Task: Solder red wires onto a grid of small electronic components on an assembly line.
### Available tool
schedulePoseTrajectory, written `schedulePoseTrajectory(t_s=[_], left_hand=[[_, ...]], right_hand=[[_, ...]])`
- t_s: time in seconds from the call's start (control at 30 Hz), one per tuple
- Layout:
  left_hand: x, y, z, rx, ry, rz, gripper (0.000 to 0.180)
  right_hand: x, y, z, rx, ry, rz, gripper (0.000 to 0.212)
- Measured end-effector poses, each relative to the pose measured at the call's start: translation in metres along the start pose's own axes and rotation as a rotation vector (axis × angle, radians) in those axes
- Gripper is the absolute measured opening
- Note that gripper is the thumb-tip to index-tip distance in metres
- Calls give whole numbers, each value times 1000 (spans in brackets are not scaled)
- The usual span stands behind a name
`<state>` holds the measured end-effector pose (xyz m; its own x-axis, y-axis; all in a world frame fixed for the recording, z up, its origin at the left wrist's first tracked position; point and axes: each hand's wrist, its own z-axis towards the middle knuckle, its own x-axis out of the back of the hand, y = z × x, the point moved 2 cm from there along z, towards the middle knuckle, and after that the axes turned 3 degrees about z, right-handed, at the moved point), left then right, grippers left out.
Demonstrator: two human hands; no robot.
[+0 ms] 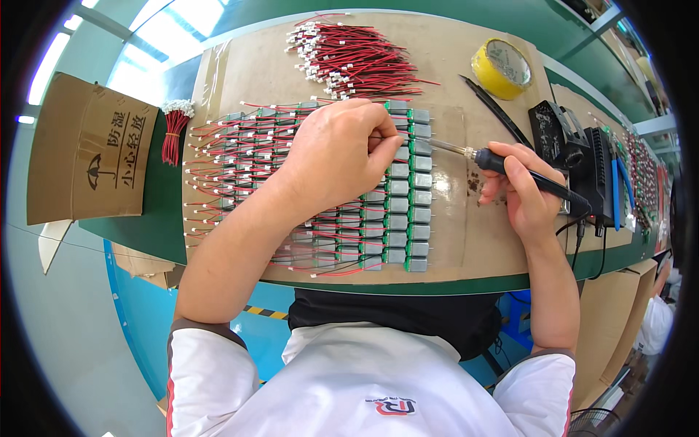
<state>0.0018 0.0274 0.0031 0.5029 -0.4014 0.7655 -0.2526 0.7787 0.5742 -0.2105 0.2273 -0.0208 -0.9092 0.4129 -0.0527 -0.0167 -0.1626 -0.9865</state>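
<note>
My right hand (536, 207) grips a soldering iron (542, 180) by its dark handle. Its metal tip points left, to the upper part of the rows of small grey motors (420, 197) with green ends. Above those rows my left hand (338, 149) is closed in a pinch close to the iron's tip. Whatever is between its fingertips is too small and too covered to name. Red and black wires with white connectors (218, 164) run from many of the motors toward the left. My left hand and forearm hide part of the rows.
A heap of red and black wires (357, 58) lies at the back of the cardboard-covered table. Yellow tape (502, 69), a black pen-like tool (495, 109) and a black soldering station (586, 171) are on the right. At left stand a cardboard box (91, 149) and a tied wire bundle (172, 135).
</note>
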Motion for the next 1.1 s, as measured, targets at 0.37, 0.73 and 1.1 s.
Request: schedulePoseTrajectory(t_s=[0.37,0.73,1.1], left_hand=[[1,0,0,3,-6,-12,13],[9,6,-1,7,-24,-64,15],[15,-3,-2,-204,-164,-27,13]], right_hand=[[2,2,0,11,-16,19,34],[2,1,1,28,-34,25,34],[2,0,1,36,-38,12,34]])
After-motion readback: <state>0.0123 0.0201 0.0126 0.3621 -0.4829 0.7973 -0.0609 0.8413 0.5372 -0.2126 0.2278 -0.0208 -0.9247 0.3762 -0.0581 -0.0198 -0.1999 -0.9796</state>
